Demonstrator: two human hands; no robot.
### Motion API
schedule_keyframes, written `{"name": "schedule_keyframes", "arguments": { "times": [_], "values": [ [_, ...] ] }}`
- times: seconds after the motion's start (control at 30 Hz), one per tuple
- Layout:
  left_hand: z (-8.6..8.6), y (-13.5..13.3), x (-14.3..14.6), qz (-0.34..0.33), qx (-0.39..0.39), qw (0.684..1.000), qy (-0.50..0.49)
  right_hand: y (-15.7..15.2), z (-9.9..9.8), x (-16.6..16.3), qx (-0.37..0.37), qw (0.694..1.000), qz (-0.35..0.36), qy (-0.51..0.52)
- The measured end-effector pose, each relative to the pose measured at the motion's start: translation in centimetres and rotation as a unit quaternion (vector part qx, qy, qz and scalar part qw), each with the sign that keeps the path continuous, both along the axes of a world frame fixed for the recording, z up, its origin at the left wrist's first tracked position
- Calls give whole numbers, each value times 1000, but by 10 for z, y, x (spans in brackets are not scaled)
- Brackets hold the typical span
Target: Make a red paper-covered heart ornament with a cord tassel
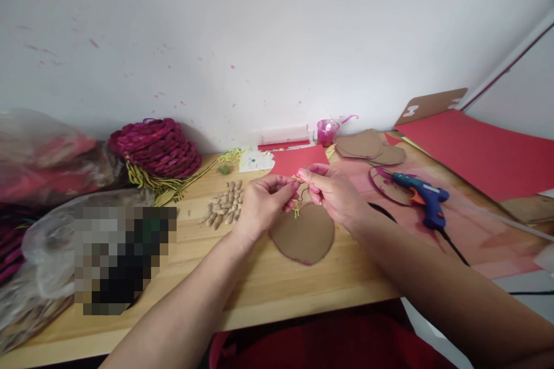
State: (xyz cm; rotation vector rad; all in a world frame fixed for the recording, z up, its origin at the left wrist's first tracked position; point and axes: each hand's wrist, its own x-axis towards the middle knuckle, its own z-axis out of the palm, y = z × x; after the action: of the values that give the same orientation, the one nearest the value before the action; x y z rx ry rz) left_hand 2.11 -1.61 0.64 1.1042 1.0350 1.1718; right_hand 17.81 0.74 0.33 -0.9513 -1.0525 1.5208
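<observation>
My left hand (264, 199) and my right hand (331, 190) meet above a brown cardboard cut-out (305, 236) with a magenta edge, lying on the wooden table (268, 288). Both hands pinch a short piece of yellow-green cord (296, 203) at the top of the cut-out. The fingers of both are closed round the cord. The cord's ends dangle onto the cardboard.
A blue hot glue gun (422, 196) rests on another cut-out to the right, its black cable trailing off the edge. A pile of peanuts (225, 207) lies left of my hands. A stack of magenta woven pieces (156, 150), plastic bags (43, 155), red paper sheets (485, 153) and more cardboard shapes (370, 147) surround them.
</observation>
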Motion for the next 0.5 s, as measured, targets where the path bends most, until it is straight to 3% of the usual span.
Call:
{"name": "schedule_keyframes", "arguments": {
  "times": [0.13,0.33,0.5],
  "values": [
    [2,0,0,10,8,1000,21,2,-4,1,-16,999,27,13],
    [-2,9,-4,77,-73,989,-104,6,-5,6,-60,991,97,68],
    [-4,15,-7,92,-97,980,-144,3,3,9,-22,989,134,63]
  ]
}}
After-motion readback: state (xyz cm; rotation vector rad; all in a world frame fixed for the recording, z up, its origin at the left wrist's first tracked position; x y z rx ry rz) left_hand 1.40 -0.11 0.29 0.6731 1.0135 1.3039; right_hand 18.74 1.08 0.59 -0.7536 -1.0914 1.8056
